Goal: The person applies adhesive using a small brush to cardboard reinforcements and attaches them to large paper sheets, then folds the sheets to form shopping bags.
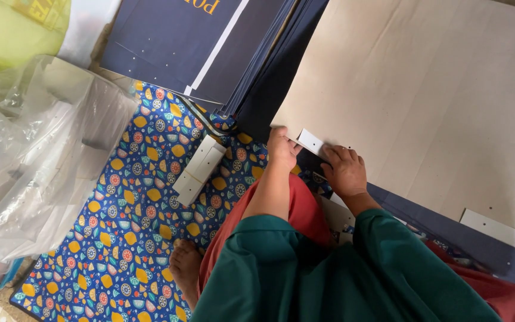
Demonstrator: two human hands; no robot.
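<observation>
Best done by keeping the white strip (pixel 311 142) flat and square along the board (pixel 424 101) edge, pressed evenly. Left hand (pixel 282 149) curled, fingertips pinching the strip's near end; right hand (pixel 344 172) palm-down, fingers bent over its other end, pressing. Beyond, on the patterned mat (pixel 138 220), more strips (pixel 199 170), then dark sheets (pixel 210 42).

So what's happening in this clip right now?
A person sits on a patterned floor mat and works at the corner of a large beige cardboard sheet. The left hand grips the sheet's corner, while the right hand presses a small white strip against that edge. A stack of similar white strips lies on the mat to the left, beside a clear plastic bag. Dark navy sheets are piled above.
</observation>
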